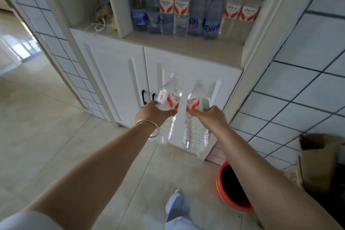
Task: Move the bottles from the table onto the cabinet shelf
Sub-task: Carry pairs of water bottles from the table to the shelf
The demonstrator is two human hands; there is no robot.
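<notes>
1. Cabinet shelf (186, 47): a row of water bottles (182, 7) stands along it; bare ledge remains in front.
2. Left-hand bottle (169, 99) and right-hand bottle (196, 99): clear, full-looking, held before the cabinet doors below the shelf; probably heavy, thin-walled, slippery; the ribbed waist suits gripping.
3. Left hand (153, 113) and right hand (214, 115): each wraps one bottle's middle.

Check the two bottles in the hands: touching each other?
Apart. The head view shows a strip of white cabinet door between the left-hand bottle and the right-hand bottle along their whole length.
</notes>
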